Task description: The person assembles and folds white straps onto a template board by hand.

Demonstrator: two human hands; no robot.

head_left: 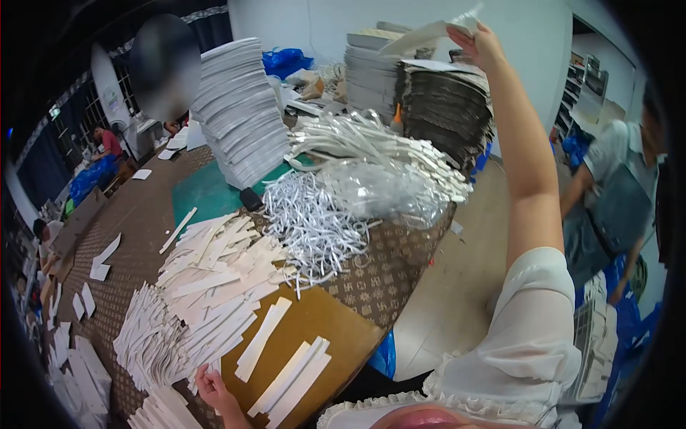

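My right hand (475,44) is raised at the top right, its fingers closed on a pale sheet (421,37) above a dark stack (446,100). My left hand (212,388) rests low by the edge of a brown board (325,314), fingers bent and apart, with nothing visible in it. Several white strips (293,382) lie on the board right of it, and a fanned pile of pale strips (153,336) spreads to its upper left.
Tall white stack (239,111) stands on a green mat (207,189). Curled white ribbons (311,222) and clear plastic (364,189) heap mid-table. A person (614,186) stands at the right; others sit at the far left. A blue bag (384,355) hangs by the table edge.
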